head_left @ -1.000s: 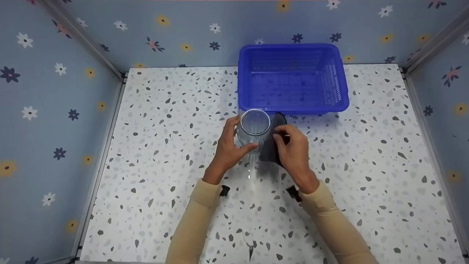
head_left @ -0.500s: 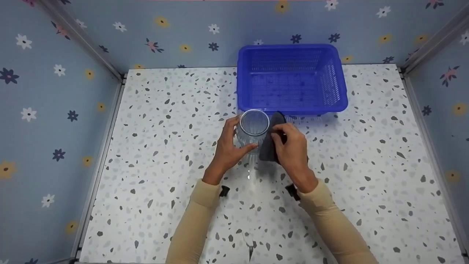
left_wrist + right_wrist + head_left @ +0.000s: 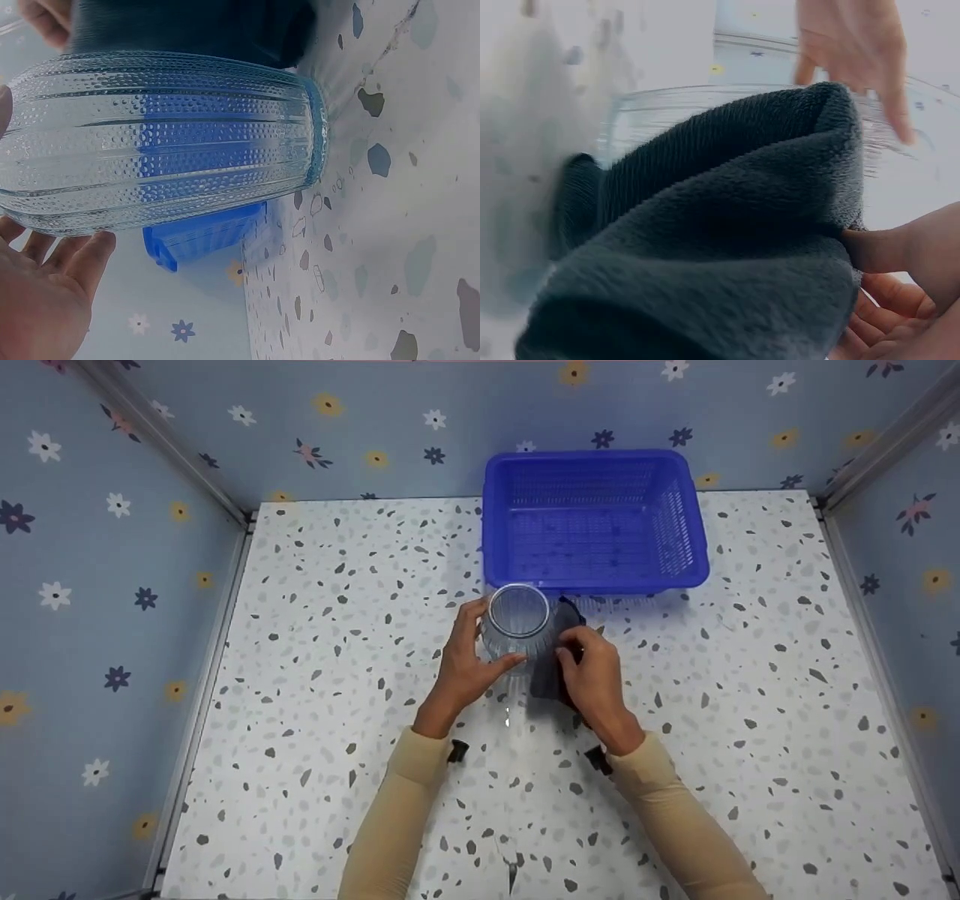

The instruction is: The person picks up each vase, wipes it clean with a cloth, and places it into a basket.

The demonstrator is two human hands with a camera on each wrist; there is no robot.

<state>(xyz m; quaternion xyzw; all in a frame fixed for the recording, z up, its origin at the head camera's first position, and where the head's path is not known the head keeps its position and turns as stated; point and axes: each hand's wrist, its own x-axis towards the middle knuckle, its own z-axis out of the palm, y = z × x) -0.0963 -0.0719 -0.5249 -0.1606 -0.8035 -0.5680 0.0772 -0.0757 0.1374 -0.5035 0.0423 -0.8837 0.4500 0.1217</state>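
Your left hand (image 3: 469,667) grips a clear ribbed glass jar (image 3: 516,624) standing upright on the speckled tabletop (image 3: 337,660), thumb curled round its near side and fingers round the far left, the open mouth facing up toward your head camera. Your right hand (image 3: 596,682) presses a dark grey cloth (image 3: 551,671) flat against the jar's right wall, fingers curled over the fabric and thumb pinching it from below; the wrist view shows the plush cloth (image 3: 705,247) folded over, with the glass rim (image 3: 667,101) just behind it. From your left wrist, the jar (image 3: 157,139) shows dotted, fluted sides, its base resting on the tabletop, and the cloth (image 3: 195,26) touching its far side. The jar stands near the middle of the table, just in front of a blue plastic basket (image 3: 690,574), close to its front left corner. The basket sits against the back wall (image 3: 375,420), papered in blue with flowers. Your cream sleeves (image 3: 397,817) reach in from the near edge.
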